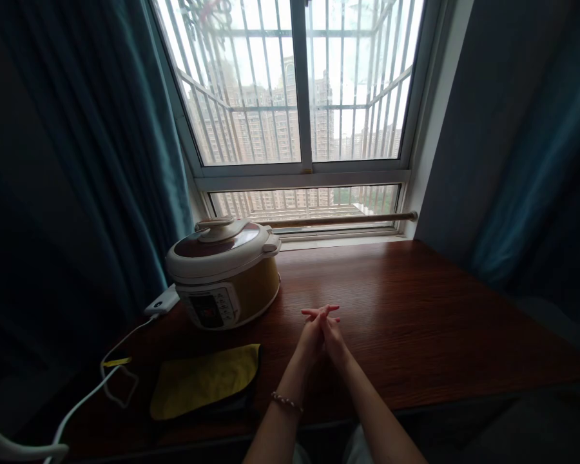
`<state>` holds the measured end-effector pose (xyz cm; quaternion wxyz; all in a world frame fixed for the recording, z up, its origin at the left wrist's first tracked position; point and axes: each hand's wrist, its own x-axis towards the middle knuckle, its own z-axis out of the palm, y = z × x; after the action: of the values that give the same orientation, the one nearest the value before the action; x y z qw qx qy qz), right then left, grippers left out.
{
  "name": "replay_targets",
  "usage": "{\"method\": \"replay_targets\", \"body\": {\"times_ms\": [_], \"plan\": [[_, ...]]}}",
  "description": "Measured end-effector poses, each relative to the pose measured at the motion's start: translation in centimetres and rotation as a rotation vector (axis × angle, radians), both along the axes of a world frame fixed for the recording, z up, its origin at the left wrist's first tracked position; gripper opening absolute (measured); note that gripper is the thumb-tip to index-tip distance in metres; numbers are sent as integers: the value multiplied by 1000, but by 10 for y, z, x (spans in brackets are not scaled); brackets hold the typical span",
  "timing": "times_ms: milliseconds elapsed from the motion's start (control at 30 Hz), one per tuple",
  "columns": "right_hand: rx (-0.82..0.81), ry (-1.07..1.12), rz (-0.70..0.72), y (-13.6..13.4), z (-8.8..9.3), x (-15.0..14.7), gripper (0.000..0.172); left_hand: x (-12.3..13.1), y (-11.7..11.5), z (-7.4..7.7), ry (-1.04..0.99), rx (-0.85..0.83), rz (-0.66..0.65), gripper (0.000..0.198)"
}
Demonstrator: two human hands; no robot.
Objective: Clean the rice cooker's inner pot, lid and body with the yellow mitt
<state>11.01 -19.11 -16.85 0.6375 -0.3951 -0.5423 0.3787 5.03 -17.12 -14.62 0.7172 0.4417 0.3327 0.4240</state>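
My left hand [311,335] and my right hand [335,338] meet above the wooden table [367,296], their fingers crossed between each other. The fingertips stick out straight to both sides, and no object shows in either hand. A beaded bracelet [287,402] circles my left wrist. Nearest to the hands, on the left, stands a white and gold electric pressure cooker [251,283] with its lid on. A folded yellow cloth [207,380] with a dark underside lies in front of the cooker, left of my left forearm.
Beside the cooker lies a white power strip [162,301]; its white cable [84,399] runs down the table's left side, with a yellow tie [117,362] by it. A barred window [305,96] is behind the table, with blue curtains [101,142] at the sides.
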Motion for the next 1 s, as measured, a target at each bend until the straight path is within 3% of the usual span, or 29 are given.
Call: {"method": "replay_targets", "body": {"times_ms": [200,367,633,1000], "plan": [[-95,-11,-142,12,-17,-2,59,1,7,-11,-51,-45,-86,39],[-162,-41,-138,16,-23,2,60,1,10,-16,-81,-90,-169,44],[-221,-52,-101,23,-28,4,68,6,16,-29,-97,-110,-134,47],[-226,-44,-94,25,-29,6,72,6,21,-36,-67,-94,-131,47]]}}
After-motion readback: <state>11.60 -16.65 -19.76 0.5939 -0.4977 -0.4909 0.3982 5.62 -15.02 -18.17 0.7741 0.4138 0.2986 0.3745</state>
